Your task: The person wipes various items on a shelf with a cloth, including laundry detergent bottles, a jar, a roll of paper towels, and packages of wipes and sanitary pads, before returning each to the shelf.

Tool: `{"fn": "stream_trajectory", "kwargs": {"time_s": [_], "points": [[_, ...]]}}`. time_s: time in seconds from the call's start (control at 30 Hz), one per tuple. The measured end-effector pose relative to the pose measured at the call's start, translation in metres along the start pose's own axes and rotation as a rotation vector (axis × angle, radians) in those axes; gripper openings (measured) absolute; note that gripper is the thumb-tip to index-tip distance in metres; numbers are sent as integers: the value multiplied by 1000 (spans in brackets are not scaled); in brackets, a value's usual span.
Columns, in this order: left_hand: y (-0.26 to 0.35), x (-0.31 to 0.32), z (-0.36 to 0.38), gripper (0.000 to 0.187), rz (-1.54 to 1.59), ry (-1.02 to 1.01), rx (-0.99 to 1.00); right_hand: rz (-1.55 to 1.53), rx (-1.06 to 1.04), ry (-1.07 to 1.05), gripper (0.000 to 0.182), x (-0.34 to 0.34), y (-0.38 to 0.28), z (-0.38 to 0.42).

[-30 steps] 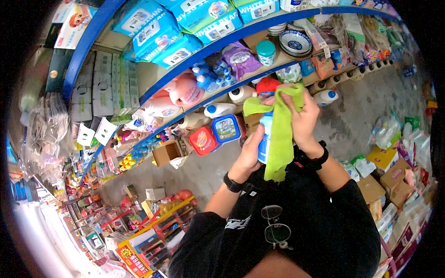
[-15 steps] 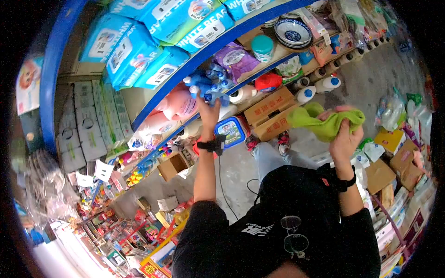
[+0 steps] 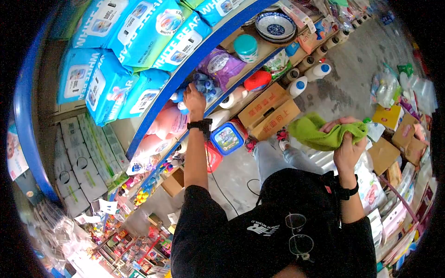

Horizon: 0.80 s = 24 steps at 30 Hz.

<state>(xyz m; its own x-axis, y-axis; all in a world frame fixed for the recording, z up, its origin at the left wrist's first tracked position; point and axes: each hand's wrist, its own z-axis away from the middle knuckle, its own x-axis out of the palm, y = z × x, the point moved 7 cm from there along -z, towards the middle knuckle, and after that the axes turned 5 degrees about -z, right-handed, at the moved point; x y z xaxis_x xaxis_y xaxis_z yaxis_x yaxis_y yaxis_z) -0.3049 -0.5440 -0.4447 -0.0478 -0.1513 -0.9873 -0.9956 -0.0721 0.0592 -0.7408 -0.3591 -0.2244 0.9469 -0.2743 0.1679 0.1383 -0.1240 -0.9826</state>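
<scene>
My left hand reaches into the shelf among small blue bottles; its fingers curl at one of them, but their tips are partly hidden. Pink bottles stand beside it, and a purple bag lies on the far side of the blue bottles. Over the floor at the right, my right hand is closed on a green cloth, which hangs bunched to both sides of the fingers.
Blue wipes packs fill the upper shelf behind a curved blue edge. Below stand a cardboard box, a blue-lidded tub and white bottles. Bowls sit farther along. Cartons and bags crowd the right-hand floor.
My left hand has moved deeper among the blue bottles, and its fingers have curled in. The view has shifted. My right hand still holds the green cloth.
</scene>
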Motion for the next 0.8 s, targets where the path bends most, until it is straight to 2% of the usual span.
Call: {"fn": "stream_trajectory", "kwargs": {"time_s": [0.07, 0.13, 0.27, 0.33, 0.43, 0.47, 0.53, 0.57, 0.63, 0.67, 0.7, 0.77, 0.8], "points": [[0, 5, -6, 41, -47, -46, 0, -9, -3, -7, 40, 2, 2, 1], [-3, 16, -10, 42, -143, -244, -42, -18, -10, -13, 41, 4, 2, 1], [-16, 44, -15, 40, -219, -164, 13, 35, -7, 6, 43, 3, 10, 10], [-16, 52, -17, 40, -254, -257, 40, 81, -7, 26, 42, 3, 15, 16], [-2, 30, -16, 38, -316, -334, 36, 55, 54, -41, 47, 16, 22, 24], [-10, 42, -13, 38, -314, -334, 38, 58, 53, -39, 47, 19, 22, 27], [-8, 28, -11, 30, -257, 8, 113, 127, 42, -63, 48, 28, 19, 30], [-7, 23, -7, 30, -255, 11, 113, 127, 39, -63, 48, 34, 16, 30], [17, -7, 16, 24, 86, 62, 257, 82, 109, -52, 48, 52, 11, 32], [48, -50, 32, 23, 129, 64, 273, 76, 103, -51, 48, 62, 6, 32], [67, -77, 51, 24, 343, 78, 326, 111, 92, -78, 48, 74, 2, 31], [114, -141, 90, 32, 710, -185, 431, 191, 95, -158, 52, 90, 0, 34], [131, -170, 110, 41, 814, -230, 508, 195, 96, -153, 52, 97, -3, 36]]}}
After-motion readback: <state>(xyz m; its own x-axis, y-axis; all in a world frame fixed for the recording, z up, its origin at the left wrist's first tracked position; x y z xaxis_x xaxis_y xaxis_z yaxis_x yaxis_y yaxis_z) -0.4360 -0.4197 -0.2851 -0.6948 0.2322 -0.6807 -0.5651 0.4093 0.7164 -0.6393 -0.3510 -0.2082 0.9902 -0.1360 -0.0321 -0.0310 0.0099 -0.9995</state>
